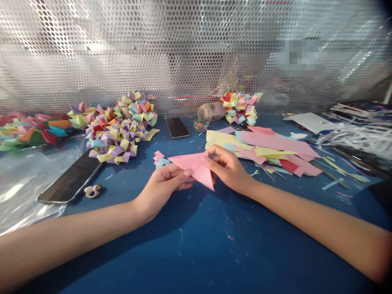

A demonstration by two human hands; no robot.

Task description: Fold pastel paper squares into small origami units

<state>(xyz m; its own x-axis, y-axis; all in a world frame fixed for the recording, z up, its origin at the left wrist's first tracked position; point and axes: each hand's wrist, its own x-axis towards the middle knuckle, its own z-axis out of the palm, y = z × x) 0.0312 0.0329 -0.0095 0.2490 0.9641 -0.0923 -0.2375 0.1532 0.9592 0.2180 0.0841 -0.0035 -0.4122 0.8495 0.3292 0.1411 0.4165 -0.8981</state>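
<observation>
A sheet of pink paper (196, 165), folded to a triangle, is held up between both hands over the blue table. My left hand (165, 181) pinches its lower left edge, thumb on top and fingers beneath. At its upper right corner, my right hand (225, 165) grips the paper between thumb and fingers; some fingertips are hidden behind it. One point of the triangle hangs down between the hands. Just behind my left hand lie a small pink folded piece (158, 156) and a light blue folded piece (162, 163).
Clusters of folded paper units (116, 139) stand at back left, another cluster (240, 107) at back centre. Loose paper strips (275, 147) lie to the right. Two phones, a large one (73, 177) and a smaller one (177, 127), rest on the table (196, 245). A perforated metal panel (196, 53) rises behind.
</observation>
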